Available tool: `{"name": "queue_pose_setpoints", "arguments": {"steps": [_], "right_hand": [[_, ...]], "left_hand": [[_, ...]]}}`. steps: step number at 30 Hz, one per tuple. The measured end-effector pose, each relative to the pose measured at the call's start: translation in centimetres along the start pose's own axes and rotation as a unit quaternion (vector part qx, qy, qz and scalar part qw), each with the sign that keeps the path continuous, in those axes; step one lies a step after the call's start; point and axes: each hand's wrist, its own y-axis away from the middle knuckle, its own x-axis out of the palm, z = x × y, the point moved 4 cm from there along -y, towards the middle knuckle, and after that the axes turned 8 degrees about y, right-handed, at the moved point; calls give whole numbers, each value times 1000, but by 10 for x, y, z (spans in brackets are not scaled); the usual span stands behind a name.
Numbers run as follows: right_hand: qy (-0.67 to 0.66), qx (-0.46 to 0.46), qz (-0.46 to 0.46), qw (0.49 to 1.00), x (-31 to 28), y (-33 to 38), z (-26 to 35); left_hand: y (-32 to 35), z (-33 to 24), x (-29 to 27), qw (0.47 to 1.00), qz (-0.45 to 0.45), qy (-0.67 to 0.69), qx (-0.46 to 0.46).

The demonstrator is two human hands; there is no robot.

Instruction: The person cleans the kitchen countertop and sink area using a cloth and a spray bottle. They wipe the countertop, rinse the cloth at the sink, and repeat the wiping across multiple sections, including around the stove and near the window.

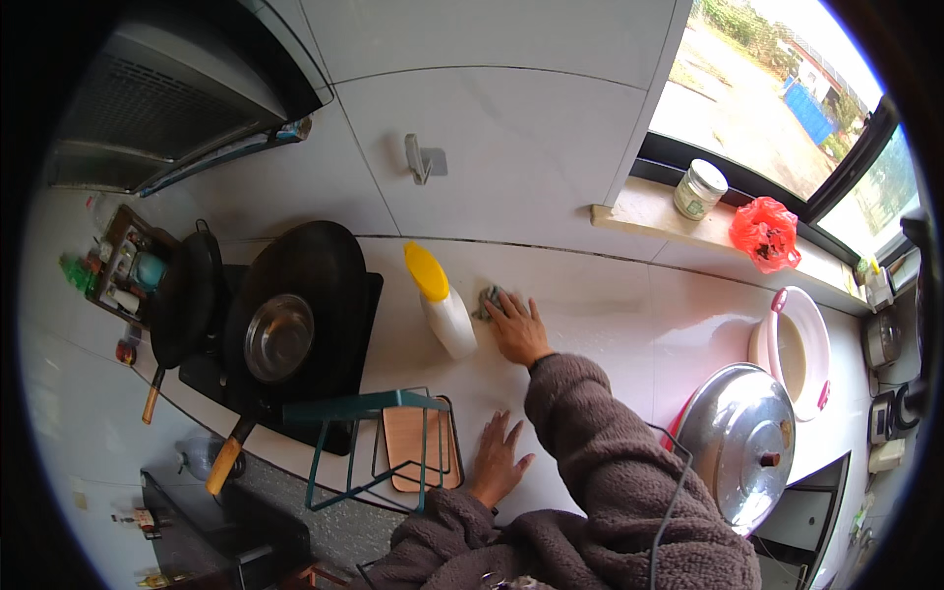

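Observation:
My right hand (521, 332) is at the back of the white countertop, its fingers pressed on a small crumpled grey-green rag (489, 301) near the wall. Part of the rag is hidden under the fingers. Just left of it stands a white bottle (451, 326) with a yellow top, which my hand does not touch. Closer to me, my left hand (498, 462) lies on the counter with its fingers spread and nothing in it. Beside that hand are a green metal rack (366, 403) and a brown wooden board (414, 447).
Left are a large black wok (324, 258) holding a metal bowl (279, 337) and another dark pan (187, 295). To the right are a big silver lid (733, 433) and a pink-white basin (818, 344). A jar (700, 190) and a red plastic bag (765, 234) sit on the windowsill.

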Motion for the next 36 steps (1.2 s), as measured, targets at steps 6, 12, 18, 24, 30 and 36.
{"name": "queue_pose_setpoints", "arguments": {"steps": [6, 12, 18, 24, 30, 36], "right_hand": [[61, 62, -1, 996, -24, 103, -2], [95, 197, -56, 974, -31, 51, -53], [25, 8, -32, 999, 3, 71, 26], [118, 142, -53, 981, -32, 133, -30], [-118, 290, -209, 926, -63, 126, -61], [-493, 372, -290, 731, -93, 155, -34]], "left_hand": [[20, -3, -11, 999, 29, 11, -25], [42, 2, -16, 999, 15, 4, -50], [42, -2, -12, 999, 13, -1, -51], [34, -10, -27, 999, -26, 24, 4], [58, -6, -36, 997, -31, 73, -16], [70, -10, -40, 986, -12, 152, -61]]}}
